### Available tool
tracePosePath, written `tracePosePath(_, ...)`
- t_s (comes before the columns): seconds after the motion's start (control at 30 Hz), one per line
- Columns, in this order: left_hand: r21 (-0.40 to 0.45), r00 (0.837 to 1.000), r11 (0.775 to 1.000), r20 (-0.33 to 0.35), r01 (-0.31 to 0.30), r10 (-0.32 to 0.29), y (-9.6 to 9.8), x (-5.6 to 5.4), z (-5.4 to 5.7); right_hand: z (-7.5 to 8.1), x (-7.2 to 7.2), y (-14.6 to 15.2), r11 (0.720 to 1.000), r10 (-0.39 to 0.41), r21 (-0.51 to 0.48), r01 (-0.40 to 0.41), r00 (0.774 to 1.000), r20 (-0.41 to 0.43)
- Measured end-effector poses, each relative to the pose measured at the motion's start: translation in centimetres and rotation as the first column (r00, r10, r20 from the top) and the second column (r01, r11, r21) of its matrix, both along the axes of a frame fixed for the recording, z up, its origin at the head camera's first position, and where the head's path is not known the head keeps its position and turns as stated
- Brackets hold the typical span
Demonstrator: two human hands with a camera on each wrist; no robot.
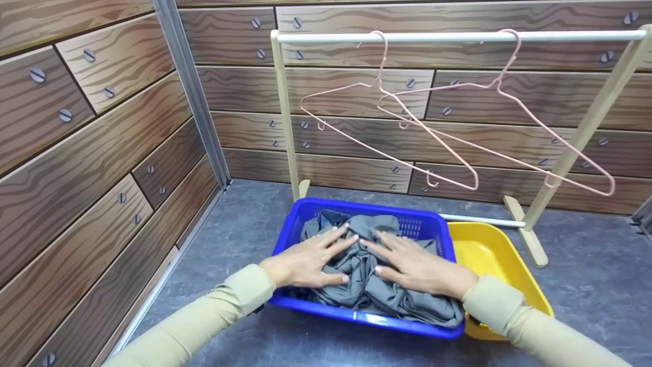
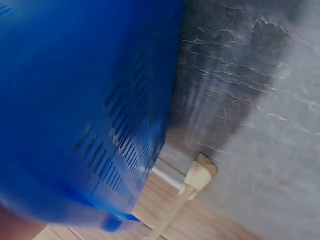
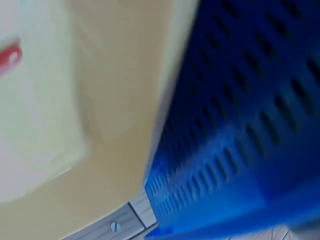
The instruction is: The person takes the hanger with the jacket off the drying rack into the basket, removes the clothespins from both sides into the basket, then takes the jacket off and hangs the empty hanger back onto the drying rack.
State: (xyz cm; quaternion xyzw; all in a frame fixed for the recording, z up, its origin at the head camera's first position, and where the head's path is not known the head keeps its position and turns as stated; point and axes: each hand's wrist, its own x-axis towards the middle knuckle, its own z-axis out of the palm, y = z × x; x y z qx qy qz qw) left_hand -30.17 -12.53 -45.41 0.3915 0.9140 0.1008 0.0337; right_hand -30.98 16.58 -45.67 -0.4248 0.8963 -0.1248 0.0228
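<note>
Crumpled grey fabric [image 1: 356,278], probably clothing, fills the blue plastic basket [image 1: 356,315] on the floor. My left hand [image 1: 305,261] lies over the left part of the fabric, its fingers spread and pointing inward. From the other side my right hand [image 1: 420,265] rests on the fabric with its fingers also extended. The slotted outer wall of the basket [image 2: 65,115] takes up much of the left wrist view. In the right wrist view the basket wall [image 3: 270,165] stands beside the yellow tray [image 3: 120,115].
Behind the basket stands a wooden clothes rack with a white rail [image 1: 458,37]. Two pink wire hangers [image 1: 440,133] [image 1: 530,102] hang from it. The yellow tray [image 1: 530,283] sits right of the basket, with a red item [image 3: 10,57] inside. Wood-patterned walls [image 1: 102,148] enclose the left and back.
</note>
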Motion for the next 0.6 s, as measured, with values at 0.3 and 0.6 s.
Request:
tracePosePath(0.3,-0.164,1.0,0.986,-0.012,-0.026,0.025,0.0,0.4,-1.6,-1.8,0.1,-1.0,0.997,0.017,0.077,-0.016,1.0,-0.005)
tracePosePath(0.6,-0.051,0.998,0.997,-0.017,-0.054,0.053,-0.9,0.6,-1.3,-0.5,0.9,-0.3,0.997,-0.047,-0.06,0.045,0.998,-0.03)
